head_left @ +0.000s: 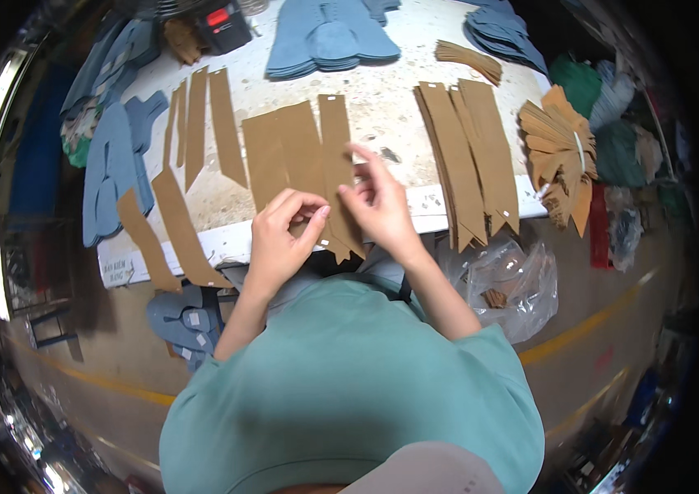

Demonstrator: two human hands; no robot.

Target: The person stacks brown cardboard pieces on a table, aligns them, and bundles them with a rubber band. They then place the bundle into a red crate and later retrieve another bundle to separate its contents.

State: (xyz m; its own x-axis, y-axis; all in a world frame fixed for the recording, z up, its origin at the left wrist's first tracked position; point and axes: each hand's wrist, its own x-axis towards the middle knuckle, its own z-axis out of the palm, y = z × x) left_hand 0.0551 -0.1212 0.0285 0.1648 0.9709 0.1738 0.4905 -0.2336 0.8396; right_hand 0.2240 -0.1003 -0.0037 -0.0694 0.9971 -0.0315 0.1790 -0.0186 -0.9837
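Observation:
My left hand (282, 239) is over the near part of several brown flat cut pieces (279, 148) on the table. Its thumb and fingertips are drawn together in a pinch; whatever is between them, if anything, is too small to make out. To the right, my right hand (380, 206) hovers with fingers apart at the edge of a long brown strip (335, 123). That strip has a small white sticker at its far end, and another white sticker shows near its pointed near end. Nothing shows in my right hand.
More brown strips lie left (222, 123) and in a stack right (460, 165). A tied brown bundle (559, 156) sits at the right edge. Blue-grey cut pieces (329, 41) are stacked at the back. A clear plastic bag (522, 288) hangs below the front edge (427, 206).

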